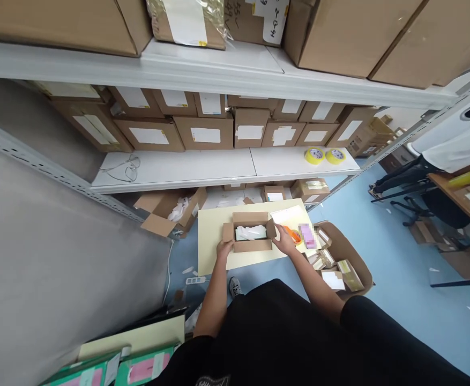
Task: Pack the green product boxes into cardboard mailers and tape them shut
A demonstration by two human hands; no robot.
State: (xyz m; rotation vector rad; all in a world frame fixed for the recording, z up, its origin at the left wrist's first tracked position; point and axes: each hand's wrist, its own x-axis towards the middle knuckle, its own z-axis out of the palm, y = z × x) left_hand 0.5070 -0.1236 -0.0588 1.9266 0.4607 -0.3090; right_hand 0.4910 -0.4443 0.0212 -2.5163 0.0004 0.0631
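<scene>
An open cardboard box rests on the pale yellow tabletop, its flaps spread outward. White crumpled packing material lies inside it, over something pale green that is mostly hidden. My left hand grips the box at its near left corner, by the left flap. On the opposite side my right hand has its fingers closed on the right flap. Just beyond that hand are an orange tape dispenser or similar tool, white paper and a purple item, pixelated and unclear.
A shelf stocked with labelled cartons rises behind the table, with two yellow tape rolls on it. Left of the table sits an open carton. A large bin of small boxes stands right. Another person is at the far right.
</scene>
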